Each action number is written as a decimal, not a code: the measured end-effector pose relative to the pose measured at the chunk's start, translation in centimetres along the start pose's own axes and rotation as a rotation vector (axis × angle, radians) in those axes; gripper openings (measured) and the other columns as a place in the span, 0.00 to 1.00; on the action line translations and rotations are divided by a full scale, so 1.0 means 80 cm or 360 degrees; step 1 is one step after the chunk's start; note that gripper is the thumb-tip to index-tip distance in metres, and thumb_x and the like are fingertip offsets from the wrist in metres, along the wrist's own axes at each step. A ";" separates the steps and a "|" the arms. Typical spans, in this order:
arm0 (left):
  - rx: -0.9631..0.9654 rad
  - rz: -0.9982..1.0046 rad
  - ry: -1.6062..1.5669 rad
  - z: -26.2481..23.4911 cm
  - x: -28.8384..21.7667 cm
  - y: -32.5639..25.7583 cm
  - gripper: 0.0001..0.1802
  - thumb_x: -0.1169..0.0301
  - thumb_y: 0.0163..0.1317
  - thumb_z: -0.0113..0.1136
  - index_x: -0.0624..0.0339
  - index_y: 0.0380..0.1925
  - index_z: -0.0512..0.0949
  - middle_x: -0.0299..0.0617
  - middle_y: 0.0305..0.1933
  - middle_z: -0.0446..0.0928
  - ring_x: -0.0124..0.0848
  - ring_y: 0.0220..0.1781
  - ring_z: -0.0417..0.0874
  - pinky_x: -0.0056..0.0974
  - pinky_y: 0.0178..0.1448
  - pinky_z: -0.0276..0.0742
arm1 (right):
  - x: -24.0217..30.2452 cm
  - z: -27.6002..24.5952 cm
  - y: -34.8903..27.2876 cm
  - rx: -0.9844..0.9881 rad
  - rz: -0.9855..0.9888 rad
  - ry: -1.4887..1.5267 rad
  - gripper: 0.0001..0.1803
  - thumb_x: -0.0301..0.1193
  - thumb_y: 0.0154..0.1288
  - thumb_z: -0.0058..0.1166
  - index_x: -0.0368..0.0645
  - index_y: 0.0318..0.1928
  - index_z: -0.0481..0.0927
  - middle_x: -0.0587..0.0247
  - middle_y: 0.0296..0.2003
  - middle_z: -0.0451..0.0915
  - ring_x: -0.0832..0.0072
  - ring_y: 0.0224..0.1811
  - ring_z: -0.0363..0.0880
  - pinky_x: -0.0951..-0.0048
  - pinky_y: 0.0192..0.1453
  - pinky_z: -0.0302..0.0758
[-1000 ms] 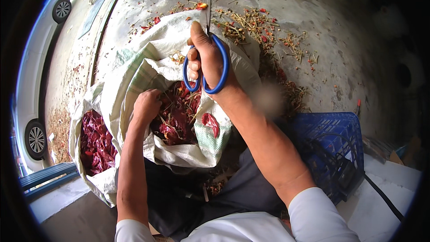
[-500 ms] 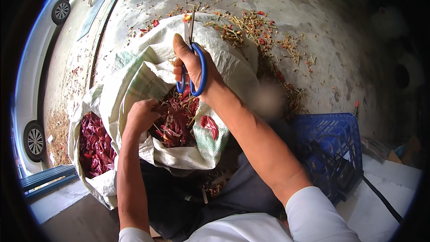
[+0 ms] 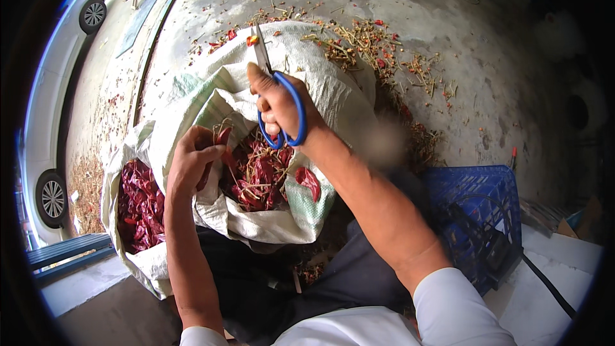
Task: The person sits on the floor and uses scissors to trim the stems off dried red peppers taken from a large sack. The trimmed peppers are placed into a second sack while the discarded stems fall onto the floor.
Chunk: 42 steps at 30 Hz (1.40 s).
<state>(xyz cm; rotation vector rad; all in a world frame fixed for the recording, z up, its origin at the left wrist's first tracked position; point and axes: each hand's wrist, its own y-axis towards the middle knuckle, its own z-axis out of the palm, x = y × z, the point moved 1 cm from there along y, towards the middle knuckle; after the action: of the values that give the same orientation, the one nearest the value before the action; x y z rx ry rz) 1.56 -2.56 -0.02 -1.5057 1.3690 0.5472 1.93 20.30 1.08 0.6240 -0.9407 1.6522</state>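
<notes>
My right hand [image 3: 280,106] is wrapped round the blue-handled scissors [image 3: 298,110], whose blades point away from me over the white woven sack [image 3: 320,51]. Between the fingers and thumb of my left hand [image 3: 192,154] are dried red chillies [image 3: 223,136] with thin stems, held just above the sack's mouth. Beneath both hands lies a heap of dried red chillies [image 3: 262,176] with pale stems in the open sack. One chilli [image 3: 309,182] rests on the sack's near right fold.
Left of the first, another woven sack [image 3: 157,263] holds dark red chillies. Cut stems and chilli bits [image 3: 365,41] litter the concrete floor beyond. A blue plastic basket [image 3: 483,179] with a black object and strap stands at my right. A car [image 3: 57,109] is at far left.
My left hand has risen out of the heap and now pinches chillies by its fingertips. The scissors have tilted leftward and dropped slightly, still in my right hand.
</notes>
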 end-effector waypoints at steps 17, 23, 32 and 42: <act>0.0095 0.0212 -0.1052 0.001 -0.028 0.018 0.14 0.70 0.73 0.56 0.65 0.54 0.78 0.35 0.37 0.83 0.13 0.17 0.68 0.20 0.19 0.62 | -0.049 0.025 -0.011 0.0541 -0.0208 -0.1121 0.46 0.73 0.60 0.50 0.33 0.38 0.79 0.60 0.23 0.79 0.71 0.30 0.81 0.69 0.38 0.77; -0.0371 0.0278 -0.1484 -0.012 -0.037 0.036 0.12 0.70 0.71 0.59 0.62 0.51 0.77 0.32 0.23 0.76 0.16 0.16 0.69 0.22 0.17 0.64 | -0.051 0.016 -0.006 0.0754 0.0094 -0.0967 0.43 0.74 0.60 0.48 0.40 0.29 0.74 0.66 0.19 0.73 0.78 0.19 0.74 0.74 0.24 0.73; -0.0025 0.0255 0.1296 0.048 0.068 0.071 0.12 0.68 0.61 0.60 0.56 0.43 0.85 0.53 0.40 0.85 0.49 0.42 0.87 0.52 0.48 0.82 | 0.001 -0.008 -0.004 0.0014 -0.0100 -0.0321 0.35 0.67 0.61 0.59 0.44 0.39 0.75 0.70 0.26 0.73 0.85 0.21 0.71 0.80 0.25 0.71; 0.0037 0.0299 0.0941 0.038 0.041 0.048 0.10 0.71 0.54 0.68 0.58 0.38 0.85 0.49 0.33 0.85 0.42 0.36 0.86 0.43 0.43 0.79 | 0.005 -0.008 -0.005 -0.0035 -0.0120 -0.0405 0.32 0.63 0.63 0.60 0.44 0.34 0.73 0.70 0.23 0.72 0.84 0.18 0.70 0.80 0.22 0.68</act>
<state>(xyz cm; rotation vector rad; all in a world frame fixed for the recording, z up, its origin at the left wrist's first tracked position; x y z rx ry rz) -0.28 -1.02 -5.40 -1.5966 1.9757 0.1958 2.28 21.09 1.12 0.8589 -1.1018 1.5164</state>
